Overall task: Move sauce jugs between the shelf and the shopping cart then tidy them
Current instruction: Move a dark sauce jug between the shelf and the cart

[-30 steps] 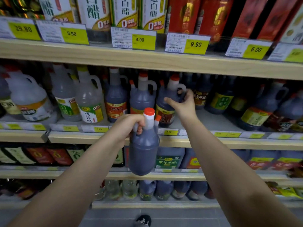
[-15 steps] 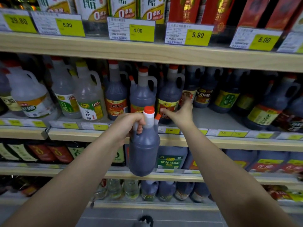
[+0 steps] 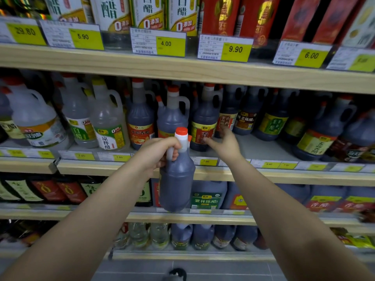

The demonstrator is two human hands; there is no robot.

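Note:
My left hand (image 3: 160,153) grips the handle of a dark sauce jug (image 3: 176,179) with an orange cap, held upright in front of the shelf (image 3: 263,175). My right hand (image 3: 225,145) reaches out at shelf level, fingers spread and empty. Its fingertips lie at the red-and-yellow label of a dark jug (image 3: 205,120) standing on the shelf. Whether they touch the label I cannot tell. More dark jugs (image 3: 172,116) with orange caps stand in a row behind my hands.
Clear vinegar jugs (image 3: 107,122) fill the left of the same shelf; dark jugs (image 3: 322,134) continue to the right. A bare patch of shelf (image 3: 259,147) lies right of my right hand. Boxed bottles (image 3: 146,13) and price tags (image 3: 235,49) sit above. Lower shelves hold more bottles.
My right hand has let go of the shelf jug's handle and come down to its label, fingers spread. That jug now stands a little further back. The held jug stays where it was.

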